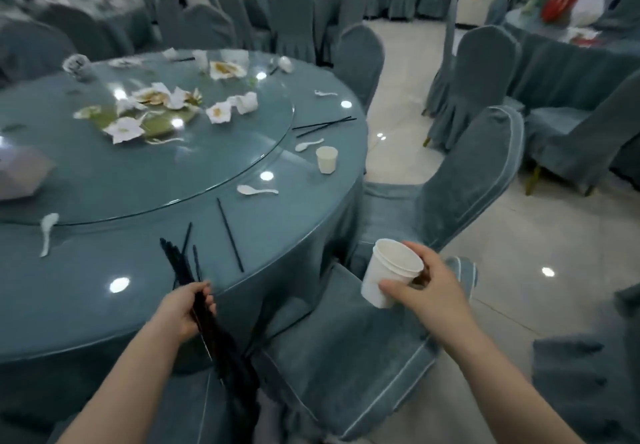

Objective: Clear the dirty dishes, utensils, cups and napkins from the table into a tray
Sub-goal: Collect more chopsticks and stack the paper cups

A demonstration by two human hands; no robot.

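At lower centre the left hand (187,308) is gripping a chopstick bundle (204,312) whose lower ends are blurring out of sight, while the right hand (429,287) is holding stacked cups (389,274) beside the table (104,305).

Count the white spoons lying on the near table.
5 spoons: near left, front beside the glass turntable, by the cup, far right, far edge. Napkins may hide more.

blue covered chair (349,339) beside the round table (284,235), glass turntable (207,166), tiled floor (519,270)
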